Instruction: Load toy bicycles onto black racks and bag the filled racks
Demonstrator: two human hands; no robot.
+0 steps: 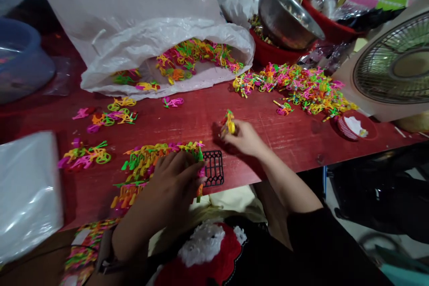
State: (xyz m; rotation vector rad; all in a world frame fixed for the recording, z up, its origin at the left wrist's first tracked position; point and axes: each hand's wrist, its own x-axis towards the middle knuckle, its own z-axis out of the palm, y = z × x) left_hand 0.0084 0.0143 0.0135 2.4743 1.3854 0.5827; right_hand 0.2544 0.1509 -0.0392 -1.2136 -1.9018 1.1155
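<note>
Right fingers [233, 136] pinch a tiny neon plastic piece [229, 123] just above the red tabletop [284, 143], left fingers [182, 167] curl round a bunch [200, 161]; feels super light and stiff, so grab the thin frame, lol.

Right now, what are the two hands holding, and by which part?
The right hand pinches a small yellow plastic piece at its lower end. The left hand's fingers wrap the end of a bunch of bright plastic pieces.

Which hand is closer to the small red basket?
Right hand; it's left of the small red basket. The left hand is farther left, past the right hand.
</note>
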